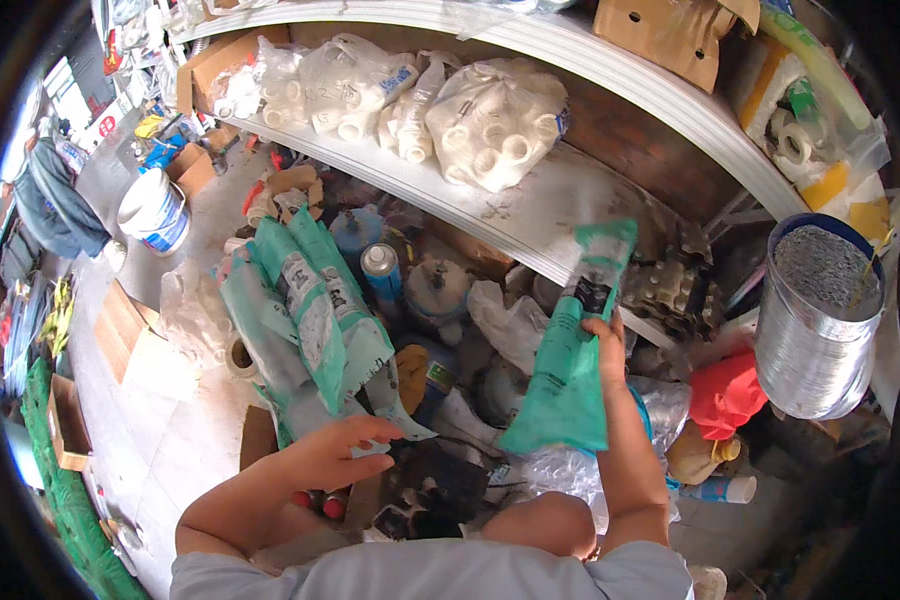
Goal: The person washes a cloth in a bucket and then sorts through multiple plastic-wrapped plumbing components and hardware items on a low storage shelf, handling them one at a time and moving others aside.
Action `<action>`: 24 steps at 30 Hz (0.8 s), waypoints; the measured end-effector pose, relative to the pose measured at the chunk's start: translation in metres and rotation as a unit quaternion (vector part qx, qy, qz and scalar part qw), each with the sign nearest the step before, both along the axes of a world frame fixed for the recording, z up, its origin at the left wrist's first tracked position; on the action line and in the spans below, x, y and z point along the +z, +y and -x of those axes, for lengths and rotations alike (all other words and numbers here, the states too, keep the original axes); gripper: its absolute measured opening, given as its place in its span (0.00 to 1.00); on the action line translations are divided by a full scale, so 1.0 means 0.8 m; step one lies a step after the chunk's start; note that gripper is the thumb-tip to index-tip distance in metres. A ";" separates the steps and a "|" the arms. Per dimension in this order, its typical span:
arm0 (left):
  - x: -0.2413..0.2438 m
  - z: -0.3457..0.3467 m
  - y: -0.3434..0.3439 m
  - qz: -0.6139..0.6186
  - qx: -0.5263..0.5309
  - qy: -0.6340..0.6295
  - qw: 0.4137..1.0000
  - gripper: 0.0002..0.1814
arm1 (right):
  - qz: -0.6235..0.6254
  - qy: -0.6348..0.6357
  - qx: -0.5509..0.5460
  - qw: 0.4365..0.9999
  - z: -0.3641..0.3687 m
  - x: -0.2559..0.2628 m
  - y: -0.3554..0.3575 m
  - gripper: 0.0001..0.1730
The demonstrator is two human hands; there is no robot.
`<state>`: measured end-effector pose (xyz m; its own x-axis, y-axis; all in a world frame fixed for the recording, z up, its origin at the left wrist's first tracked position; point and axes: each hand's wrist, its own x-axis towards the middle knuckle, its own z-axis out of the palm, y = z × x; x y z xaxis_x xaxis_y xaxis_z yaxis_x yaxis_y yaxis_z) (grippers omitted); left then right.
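My right hand (607,346) grips a green printed plastic packet (570,352) by its right edge. The packet hangs flared at its lower end, above cluttered goods beside the shelf. My left hand (349,450) is apart from everything, with thumb and fingers spread and nothing held. Just beyond its fingertips lie several similar green plastic packets (300,307), stacked at a slant with printed faces up. Between the two sides stand a blue spray can (380,271) with a pale cap and a crumpled clear plastic bag (506,319).
A low white shelf (555,206) holds clear bags of white plastic pipe fittings (499,124). To the right stands a tall roll of silvery wire mesh (814,345), with a red bag (727,394) near it. A white bucket (154,210) and a person's legs (56,199) are at left.
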<state>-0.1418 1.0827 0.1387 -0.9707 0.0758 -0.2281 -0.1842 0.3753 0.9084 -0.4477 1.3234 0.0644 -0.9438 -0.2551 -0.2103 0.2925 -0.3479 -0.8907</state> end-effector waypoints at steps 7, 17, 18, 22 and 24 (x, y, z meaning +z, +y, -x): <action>0.000 0.013 0.014 0.036 -0.032 0.010 0.999 0.20 | -0.019 -0.017 0.203 0.979 -0.007 -0.037 -0.089 0.25; -0.008 -0.007 -0.010 0.054 -0.002 0.008 0.999 0.21 | 0.028 -0.012 0.049 0.998 0.041 -0.002 -0.034 0.33; -0.017 -0.007 -0.010 0.051 -0.003 0.014 0.999 0.20 | -0.011 -0.005 0.066 0.998 0.025 0.007 -0.042 0.31; -0.005 0.010 0.003 0.091 -0.043 -0.037 0.994 0.20 | -0.082 0.056 0.178 0.979 0.017 -0.026 -0.077 0.23; 0.001 0.013 0.006 0.071 -0.045 -0.041 0.996 0.20 | -0.067 0.043 0.172 0.982 0.039 -0.034 -0.077 0.21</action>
<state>-0.1526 1.0878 0.1399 -0.9388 0.1228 -0.3218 -0.2160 0.5177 0.8278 -0.4787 1.2619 0.0372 -0.8222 -0.5374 -0.1877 0.2941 -0.1187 -0.9484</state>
